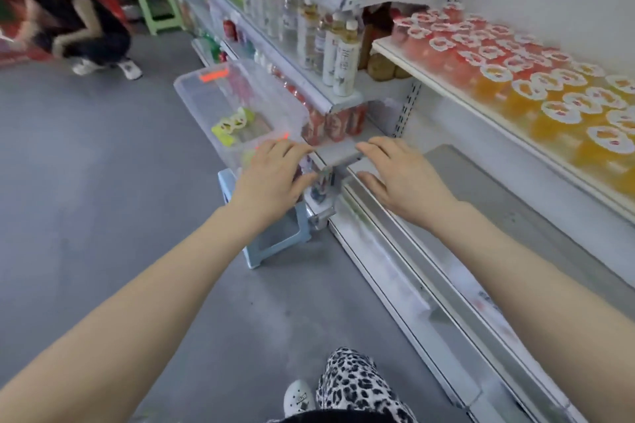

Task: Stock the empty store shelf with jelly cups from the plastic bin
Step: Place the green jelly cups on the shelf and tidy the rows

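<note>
A clear plastic bin (206,93) stands on a pale blue stool, with two or three green jelly cups (231,125) left on its bottom. On the right, a cream shelf (457,93) carries rows of red jelly cups (446,38) at the back and orange jelly cups (556,106) nearer me. My left hand (275,175) hovers just in front of the bin's near end, fingers relaxed and holding nothing. My right hand (402,172) hangs beside it over the lower shelf's edge, fingers loosely spread and empty.
A grey lower shelf (498,203) lies under the jelly shelf. Bottles (338,58) and red cans (335,124) fill the shelves to the left. The blue stool (275,237) stands on the grey floor. A crouching person (86,27) and a green stool (156,5) are at the far left.
</note>
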Demonstrator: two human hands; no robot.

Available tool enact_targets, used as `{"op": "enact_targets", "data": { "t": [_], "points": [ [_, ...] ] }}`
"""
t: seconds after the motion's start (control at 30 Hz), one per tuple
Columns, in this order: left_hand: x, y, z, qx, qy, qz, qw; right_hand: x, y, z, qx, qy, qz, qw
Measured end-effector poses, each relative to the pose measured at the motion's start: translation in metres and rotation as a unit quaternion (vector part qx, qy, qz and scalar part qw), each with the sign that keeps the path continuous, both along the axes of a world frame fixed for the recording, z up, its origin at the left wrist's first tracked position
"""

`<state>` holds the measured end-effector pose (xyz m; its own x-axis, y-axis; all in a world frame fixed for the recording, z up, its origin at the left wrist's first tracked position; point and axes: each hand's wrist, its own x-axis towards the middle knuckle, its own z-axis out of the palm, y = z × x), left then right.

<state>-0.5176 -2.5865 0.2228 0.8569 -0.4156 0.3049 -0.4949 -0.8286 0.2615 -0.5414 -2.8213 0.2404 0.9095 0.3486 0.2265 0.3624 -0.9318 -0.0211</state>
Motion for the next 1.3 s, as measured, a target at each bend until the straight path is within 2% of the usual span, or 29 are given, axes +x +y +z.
{"op": "enact_targets", "data": {
  "t": [0.23,0.47,0.7,0.8,0.93,1.03,1.1,1.2,1.3],
  "points": [
    [0.06,0.072,-0.026,0.005,0.024,0.075,0.997,0.093,0.069,-0.03,0.016,0.03,0.062,0.997],
    [0.158,0.122,-0.046,0.006,0.058,0.119,0.991,0.205,0.112,-0.059,0.044,0.054,0.091,0.993],
    [0.28,0.147,-0.068,0.04,0.097,0.112,0.988,0.31,0.135,-0.087,0.071,0.12,0.083,0.987],
    [0.32,0.151,-0.085,0.04,0.143,0.101,0.984,0.335,0.142,-0.104,0.07,0.163,0.057,0.982],
    [0.369,0.15,-0.119,0.103,0.202,0.031,0.973,0.354,0.155,-0.13,0.083,0.209,0.014,0.974],
    [0.406,0.147,-0.147,0.156,0.247,-0.037,0.956,0.368,0.169,-0.149,0.08,0.255,-0.025,0.963],
    [0.426,0.145,-0.164,0.209,0.279,-0.103,0.932,0.376,0.176,-0.157,0.061,0.3,-0.055,0.95],
    [0.446,0.139,-0.188,0.297,0.32,-0.212,0.874,0.379,0.186,-0.164,0.039,0.347,-0.116,0.93],
    [0.455,0.128,-0.214,0.356,0.326,-0.319,0.815,0.38,0.192,-0.169,0.019,0.351,-0.189,0.917]
  ]
}}
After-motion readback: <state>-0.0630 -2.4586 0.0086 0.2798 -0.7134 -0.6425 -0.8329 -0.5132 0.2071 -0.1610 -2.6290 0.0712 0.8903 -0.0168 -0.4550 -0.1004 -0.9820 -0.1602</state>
